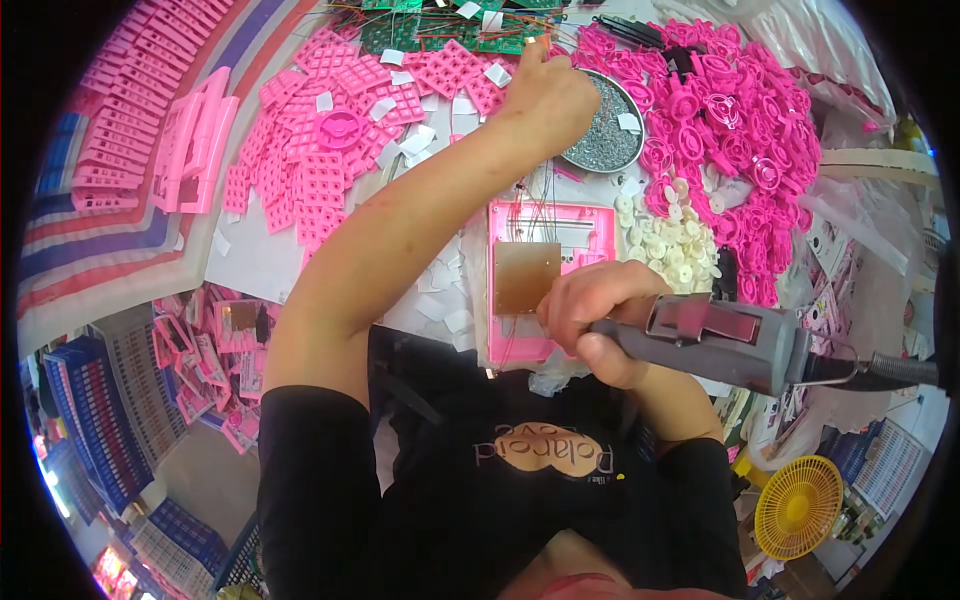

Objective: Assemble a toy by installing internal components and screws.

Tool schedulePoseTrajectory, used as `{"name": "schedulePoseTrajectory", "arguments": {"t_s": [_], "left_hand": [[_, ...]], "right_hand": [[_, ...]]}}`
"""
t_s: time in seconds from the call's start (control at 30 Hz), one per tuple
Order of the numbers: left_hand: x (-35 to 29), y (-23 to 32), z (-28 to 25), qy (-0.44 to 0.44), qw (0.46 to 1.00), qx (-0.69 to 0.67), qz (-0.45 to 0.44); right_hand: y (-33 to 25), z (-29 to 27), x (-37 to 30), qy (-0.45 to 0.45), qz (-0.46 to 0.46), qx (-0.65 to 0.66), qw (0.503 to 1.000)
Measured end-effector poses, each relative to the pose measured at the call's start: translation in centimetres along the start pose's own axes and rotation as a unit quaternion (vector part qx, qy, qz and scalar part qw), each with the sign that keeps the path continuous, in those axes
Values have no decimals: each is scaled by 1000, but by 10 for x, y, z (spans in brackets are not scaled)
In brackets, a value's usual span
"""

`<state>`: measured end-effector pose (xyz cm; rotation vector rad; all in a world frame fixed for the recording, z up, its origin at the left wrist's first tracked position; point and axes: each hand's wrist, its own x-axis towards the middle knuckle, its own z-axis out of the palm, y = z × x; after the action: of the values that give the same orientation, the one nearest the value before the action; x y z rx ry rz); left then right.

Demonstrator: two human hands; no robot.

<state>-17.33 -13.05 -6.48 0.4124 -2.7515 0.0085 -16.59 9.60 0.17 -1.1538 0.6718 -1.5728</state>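
Note:
My left hand [555, 100] is stretched far forward across the table, its fingers closed at the edge of a heap of green circuit boards [400, 32] with thin wires. What the fingertips hold, if anything, I cannot make out. My right hand [605, 310] is wrapped round a grey electric screwdriver [710, 340], whose tip is hidden behind the fingers. Beneath and beside that hand lies a pink plastic housing [603, 235] with a brown circuit board [527, 275] in it. Thin wires run out of the housing's far end.
A round metal dish of small screws [605, 130] stands beside my left hand. Pink keypads [320, 175] are heaped at left, magenta plastic parts [720, 130] and cream discs [670, 235] at right. A coiled cable [900, 370] trails from the screwdriver. A yellow basket [798, 507] stands lower right.

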Motion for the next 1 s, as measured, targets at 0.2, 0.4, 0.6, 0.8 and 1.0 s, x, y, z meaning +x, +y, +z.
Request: {"name": "schedulePoseTrajectory", "arguments": {"t_s": [0.2,0.4,0.6,0.8,1.0], "left_hand": [[-15,3,-27,100,983,-147,-54],[-120,11,-100,130,946,-273,-111],[-196,45,-103,89,936,-308,-145],[-217,68,-99,92,923,-334,-167],[-219,72,-99,98,917,-346,-175]], "right_hand": [[10,14,5,32,-48,-55,997],[20,23,16,-30,-109,-157,981],[20,15,5,42,-43,-60,996],[5,18,5,18,-34,-46,998],[12,21,12,-42,-69,-171,982]]}}
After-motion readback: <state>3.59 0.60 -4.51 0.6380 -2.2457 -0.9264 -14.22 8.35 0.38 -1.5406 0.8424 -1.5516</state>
